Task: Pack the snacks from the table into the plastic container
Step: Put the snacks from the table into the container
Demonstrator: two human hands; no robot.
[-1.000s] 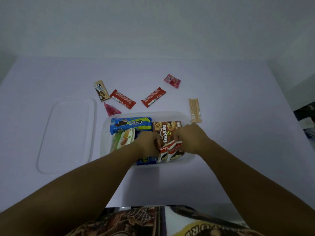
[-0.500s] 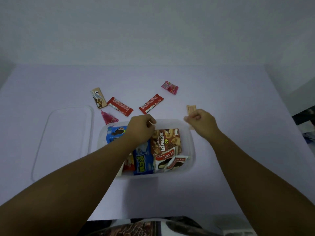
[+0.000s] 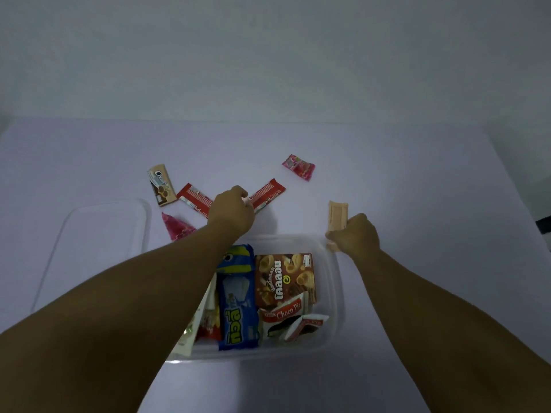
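Two hands — left hand [image 3: 232,212], right hand [image 3: 354,235] — reaching.

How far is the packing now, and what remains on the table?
Done: the container already holds several packs, among them a brown box and a blue pack.
In hand: the right hand grips a beige wafer; the left hand reaches a red bar.
Left: another red bar, a tan pack, two pink packets. The lid lies aside.

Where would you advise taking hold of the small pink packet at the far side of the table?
Pinch the pink packet from above across its narrow width, mid-body. It lies flat and alone on the table, with space all around it.
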